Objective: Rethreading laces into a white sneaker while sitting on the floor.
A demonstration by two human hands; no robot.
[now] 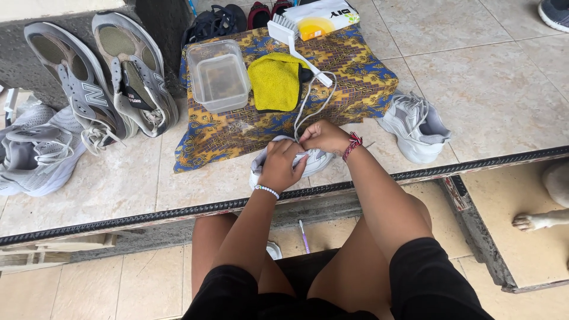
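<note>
Daylight is falling across beige floor tiles (474,71) filling the upper frame, a dark-edged step (148,214) is running across the middle, grey concrete wall (35,71) standing upper left.

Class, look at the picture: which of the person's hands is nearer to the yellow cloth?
Right. The right hand grips the white lace just below the yellow cloth. The left hand lies lower, on the white shoe, farther from the cloth.

Tub (218,74) left of folded towel (274,81), brush (294,40) behind, on cloth (361,83).
</note>
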